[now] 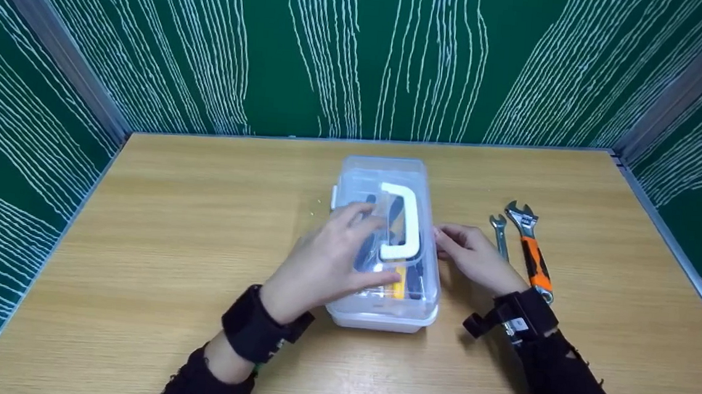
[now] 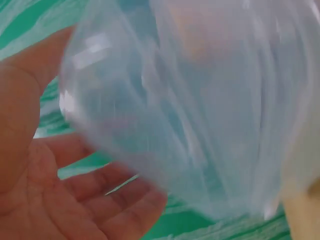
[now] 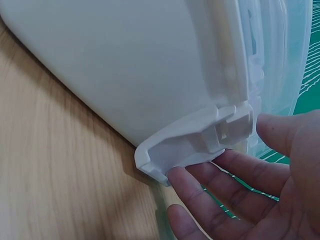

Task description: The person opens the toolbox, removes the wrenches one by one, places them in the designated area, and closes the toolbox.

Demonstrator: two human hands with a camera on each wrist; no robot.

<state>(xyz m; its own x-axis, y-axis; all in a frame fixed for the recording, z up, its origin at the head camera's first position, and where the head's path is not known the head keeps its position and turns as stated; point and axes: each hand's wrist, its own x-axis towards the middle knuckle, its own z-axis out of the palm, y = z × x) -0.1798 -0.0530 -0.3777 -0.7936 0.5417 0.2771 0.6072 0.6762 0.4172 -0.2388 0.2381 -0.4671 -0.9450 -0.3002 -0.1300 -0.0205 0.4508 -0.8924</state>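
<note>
This looks like a small staged recording booth rather than a home or a working shop: a plain wood-grain tabletop [image 1: 170, 221] is walled on three sides by green panels [image 1: 361, 55] streaked with thin white lines, joined at the corners by grey metal posts [image 1: 59, 47]. The person wears black camera mounts [image 1: 258, 329] strapped at both wrists. A workshop flavour comes from the tools laid out: an orange-handled adjustable wrench [image 1: 531, 250], a small spanner [image 1: 499, 235] and a clear plastic toolbox [image 1: 388, 243].
</note>
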